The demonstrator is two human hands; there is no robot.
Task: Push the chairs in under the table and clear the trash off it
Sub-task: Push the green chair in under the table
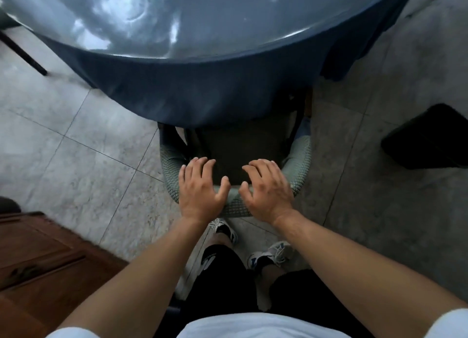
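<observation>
- right at the near edge, the left hand (200, 191) and right hand (266, 188) sit on the curved back of the green chair (235, 206), fingers (200, 165) spread and draped over the top rail, not pinching anything.
- just beyond, the chair's dark seat runs partly under the hanging blue cloth of the bench (177, 92), so by my read this chair is nearly in, with a last shove maybe left.
- further out, the glossy bench top shows glare only; no trash is visible on the part in view.
- over to the sides, a dark leg (22, 51) at left and a black shape (428, 137) at right could be more chairs, but they are cut off, and the far bench lies out of frame.
</observation>
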